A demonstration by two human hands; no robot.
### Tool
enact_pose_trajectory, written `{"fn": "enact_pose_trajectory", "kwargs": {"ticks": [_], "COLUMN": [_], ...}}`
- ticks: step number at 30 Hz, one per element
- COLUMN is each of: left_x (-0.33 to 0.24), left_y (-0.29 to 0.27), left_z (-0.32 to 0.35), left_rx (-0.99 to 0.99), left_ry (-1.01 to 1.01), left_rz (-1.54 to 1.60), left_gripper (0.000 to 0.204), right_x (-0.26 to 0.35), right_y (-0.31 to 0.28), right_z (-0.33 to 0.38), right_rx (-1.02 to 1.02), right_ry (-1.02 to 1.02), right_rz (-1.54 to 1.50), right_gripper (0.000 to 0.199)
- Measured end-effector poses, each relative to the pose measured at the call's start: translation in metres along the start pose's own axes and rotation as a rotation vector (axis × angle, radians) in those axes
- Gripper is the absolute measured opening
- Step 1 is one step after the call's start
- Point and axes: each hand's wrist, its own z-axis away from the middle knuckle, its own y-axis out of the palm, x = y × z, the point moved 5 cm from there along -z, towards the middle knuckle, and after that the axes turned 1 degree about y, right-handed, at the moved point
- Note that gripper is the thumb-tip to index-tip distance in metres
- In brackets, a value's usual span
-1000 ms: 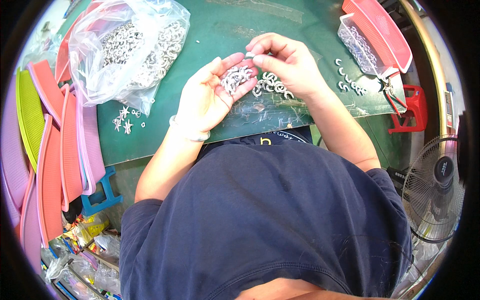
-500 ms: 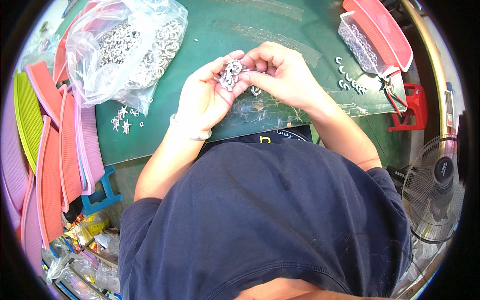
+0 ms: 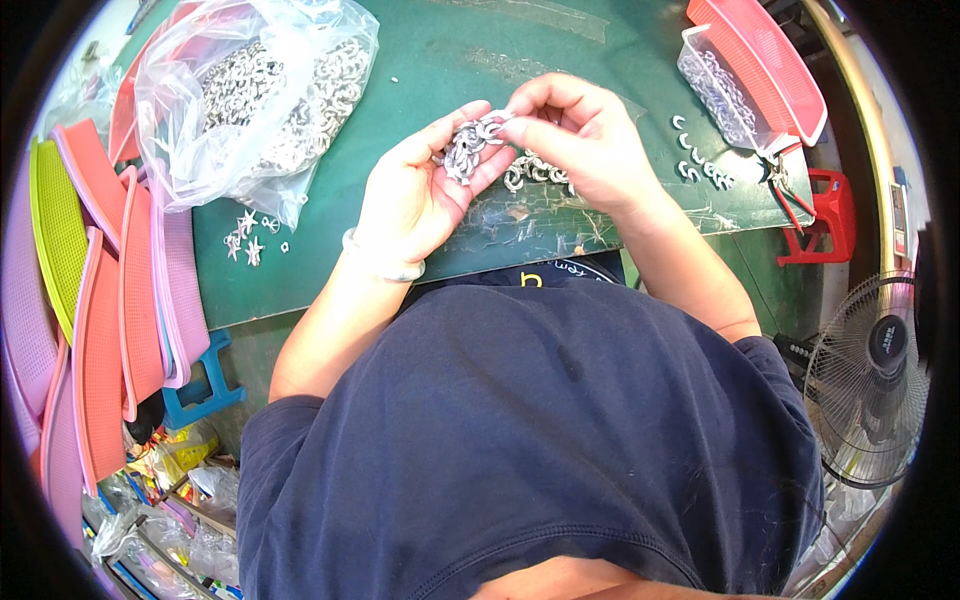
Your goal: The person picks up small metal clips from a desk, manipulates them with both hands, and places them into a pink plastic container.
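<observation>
My left hand (image 3: 415,190) is turned palm up, fingers curved around a heap of small silver-grey C-shaped pieces (image 3: 463,155). Thumb and forefinger of my right hand (image 3: 580,140) are pinched at the heap's right edge, on what looks like one of these pieces (image 3: 500,120). Beneath my right hand, more C-shaped pieces (image 3: 540,170) lie on the green tabletop (image 3: 420,60), partly covered by the hand. A few separate C-shaped pieces (image 3: 697,155) are scattered to its right.
A clear plastic bag (image 3: 290,110) full of similar pieces stands at the far left, with star-shaped pieces (image 3: 250,248) nearer me. At the far right are a clear tub (image 3: 720,90), a pink basket (image 3: 770,70) and pliers (image 3: 780,180). Coloured baskets (image 3: 100,360) crowd the left; a fan (image 3: 870,370) stands right.
My right hand has shifted slightly up and right, its fingers rising to the heap's upper edge. More of the pieces on the table beneath it now show. My left hand has hardly moved.
</observation>
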Motion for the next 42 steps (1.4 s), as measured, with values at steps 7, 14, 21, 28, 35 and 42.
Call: {"fn": "enact_pose_trajectory", "kwargs": {"ticks": [7,14,21,28,35,42], "left_x": [0.001,0.003,0.002,0.002,0.002,0.002], "left_y": [0.004,0.004,0.004,0.006,0.003,0.005], "left_z": [0.001,0.001,0.002,0.003,0.002,0.006], "left_rx": [-0.009,0.117,0.042,-0.009,0.046,0.027], "left_ry": [-0.029,-0.060,-0.047,-0.036,-0.040,-0.043], "left_rz": [0.003,0.070,0.029,0.035,0.058,0.086], "left_gripper": [0.035,0.034,0.035,0.035,0.035,0.034], "right_x": [0.004,-0.002,-0.011,-0.009,-0.003,-0.009], "right_y": [-0.006,0.004,0.001,-0.012,-0.004,-0.003], "right_z": [-0.005,0.001,-0.003,-0.006,-0.001,0.000], "right_rx": [-0.008,0.002,0.054,0.078,0.090,0.046], "right_ry": [0.068,-0.122,0.067,0.166,0.097,0.160], "right_rz": [-0.176,0.542,0.134,-0.511,0.117,0.004], "right_gripper": [0.006,0.016,0.010,0.009,0.017,0.013]}}
